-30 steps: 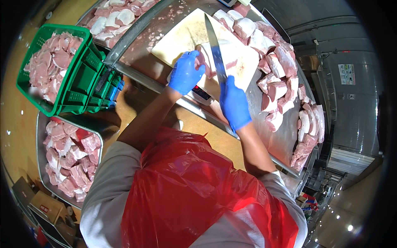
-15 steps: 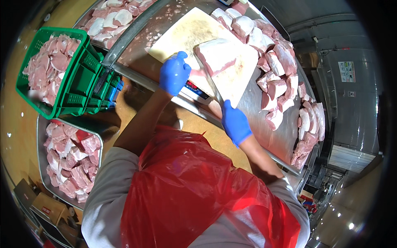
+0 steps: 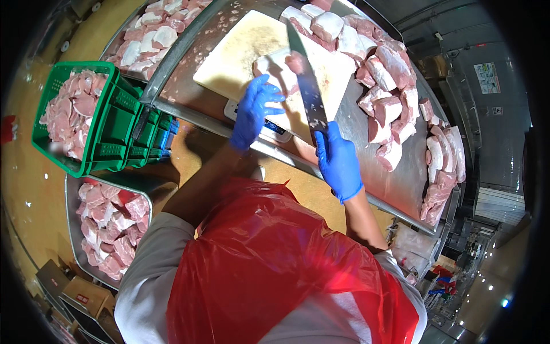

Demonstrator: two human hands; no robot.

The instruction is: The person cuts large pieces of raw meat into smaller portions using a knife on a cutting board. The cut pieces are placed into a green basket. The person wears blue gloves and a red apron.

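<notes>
A large block of raw meat with pale fat on top lies on the white cutting board. My right hand, in a blue glove, grips a long knife by its handle. The blade points away from me over the board and covers part of the meat; small scraps stick to it. A pink bit of meat shows at the blade's upper part. At the near edge of the meat is my gloved left hand, fingers apart and holding nothing; whether they touch it I cannot tell.
Meat blocks are heaped along the right of the metal table. A small scale pokes out under the board. To the left stand a green crate of thin slices, a metal bin of chunks and another meat-filled container.
The knife has risen from beside the meat and now shows its broad side above the board. My left hand has opened from a closed pose and moved toward the meat.
</notes>
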